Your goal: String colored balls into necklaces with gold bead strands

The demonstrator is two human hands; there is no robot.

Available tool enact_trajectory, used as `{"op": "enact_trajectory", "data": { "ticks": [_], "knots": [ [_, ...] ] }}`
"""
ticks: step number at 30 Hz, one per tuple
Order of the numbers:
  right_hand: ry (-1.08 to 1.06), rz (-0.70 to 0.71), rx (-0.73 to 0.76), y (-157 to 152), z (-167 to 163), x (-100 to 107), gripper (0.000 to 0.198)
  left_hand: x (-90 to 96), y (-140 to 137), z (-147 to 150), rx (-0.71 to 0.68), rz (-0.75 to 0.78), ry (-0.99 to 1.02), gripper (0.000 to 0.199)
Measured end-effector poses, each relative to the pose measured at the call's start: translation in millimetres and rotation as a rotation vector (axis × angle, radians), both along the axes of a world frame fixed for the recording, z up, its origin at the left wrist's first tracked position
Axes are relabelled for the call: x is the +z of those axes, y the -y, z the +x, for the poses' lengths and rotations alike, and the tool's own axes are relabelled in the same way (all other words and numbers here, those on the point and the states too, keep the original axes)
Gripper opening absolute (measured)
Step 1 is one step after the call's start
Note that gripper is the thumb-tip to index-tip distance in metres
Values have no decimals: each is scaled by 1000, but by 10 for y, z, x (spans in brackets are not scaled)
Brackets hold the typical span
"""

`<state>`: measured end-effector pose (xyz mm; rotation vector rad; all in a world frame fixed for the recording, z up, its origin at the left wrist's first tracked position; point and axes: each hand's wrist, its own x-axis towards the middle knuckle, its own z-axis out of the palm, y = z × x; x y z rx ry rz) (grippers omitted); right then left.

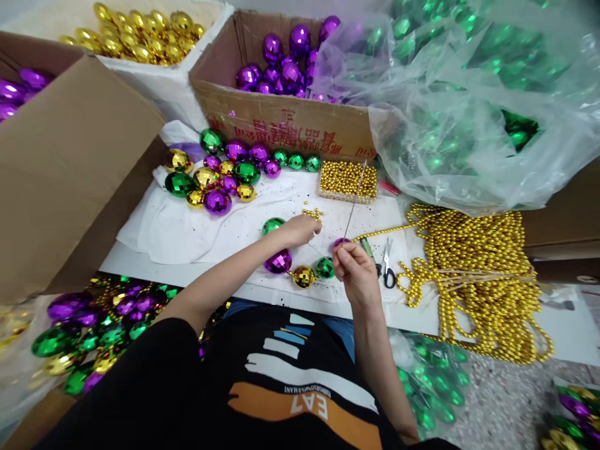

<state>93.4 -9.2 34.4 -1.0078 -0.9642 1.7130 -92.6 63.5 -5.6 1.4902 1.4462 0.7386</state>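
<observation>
Pinched upright in my right hand (357,267) is a long thin needle (352,209). A purple ball (340,242) shows just behind those fingertips. My left hand (302,230) has its fingers curled together beside a few loose small gold beads (313,214); what it holds, if anything, is hidden. Below and between the hands lies a strung row with a green ball (272,226), a large purple ball (278,261), a gold ball (304,275) and a smaller green ball (324,267). A faint thread runs near the left fingers.
A clear box of gold beads (348,180) stands behind the hands. Scissors (388,265) and a heap of gold bead strands (478,281) lie at right. Colored balls (218,201) sit back left. A cardboard box (281,119), foam box (178,81) and plastic bag (445,137) line the back.
</observation>
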Motion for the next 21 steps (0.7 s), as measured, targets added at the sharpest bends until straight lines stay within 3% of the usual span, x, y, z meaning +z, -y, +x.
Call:
{"op": "enact_trajectory", "data": {
  "ticks": [4, 9, 12, 16, 21],
  "knots": [
    [40, -30, -22, 82, 91, -55, 23, -149, 71, 159, -27, 9, -88, 30],
    [148, -24, -42, 93, 132, -144, 21, -30, 114, 19, -59, -31, -104, 19],
    [278, 20, -61, 96, 143, -204, 18, 98, 141, -128, 117, -124, 245, 7],
    [443, 107, -2, 117, 122, -245, 18, 238, 226, -322, 385, -211, 827, 21],
    [528, 227, 63, 156, 78, -228, 20, 313, 300, -400, 530, -239, 1050, 19]
  ]
}}
